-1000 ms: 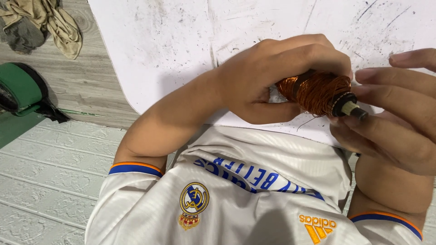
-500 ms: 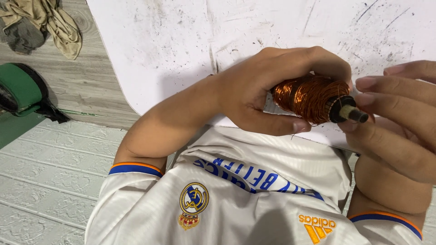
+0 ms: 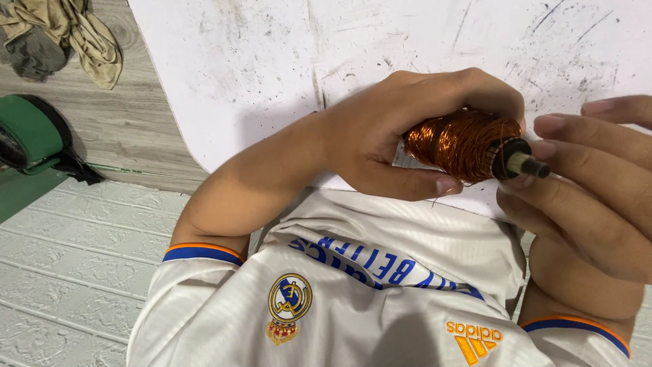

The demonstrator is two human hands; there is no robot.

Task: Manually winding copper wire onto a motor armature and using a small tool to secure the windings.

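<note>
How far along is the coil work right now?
Done: the copper-wound armature looks fully covered in wire. In hand: left hand grips it, right hand fingers touch the dark collar by the shaft. Left: a loose strand hangs beneath; whether more remains, I cannot tell.

The coil (image 3: 458, 143) sits in the left hand (image 3: 414, 132), which wraps around it from the left. The shaft (image 3: 526, 164) sticks out of the coil to the right. The right hand (image 3: 591, 197) is just right of the coil, and its fingertips (image 3: 550, 124) touch the shaft end. Both hands are above the board (image 3: 272, 61), near its front edge. Left of the board, on the floor (image 3: 129, 129), a cloth (image 3: 64, 34) lies at the back and a roll (image 3: 30, 132) lies in front of it.
</note>
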